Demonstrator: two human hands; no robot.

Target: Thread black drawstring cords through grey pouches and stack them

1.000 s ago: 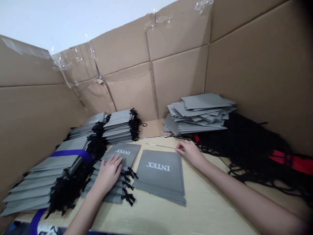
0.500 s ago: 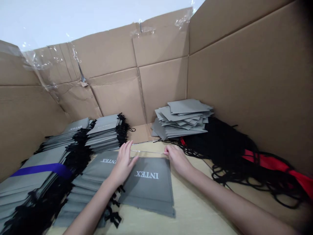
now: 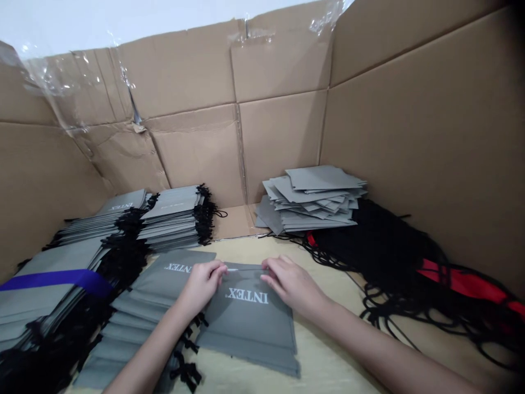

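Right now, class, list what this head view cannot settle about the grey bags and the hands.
Thin strip: too thin in the head view to tell its material, and its ends are hidden by the left hand and right hand.
Front bag: the hands cover its top edge.
Stack of bags: cut off by the view's left and bottom edges.
Black cords: too dark and tangled to follow singly.

Tall brown cardboard sheets (image 3: 279,148) stand as walls around a pale wooden tabletop (image 3: 246,254), their seams patched with clear packing tape (image 3: 131,82). Bright white wall (image 3: 123,22) shows above them.
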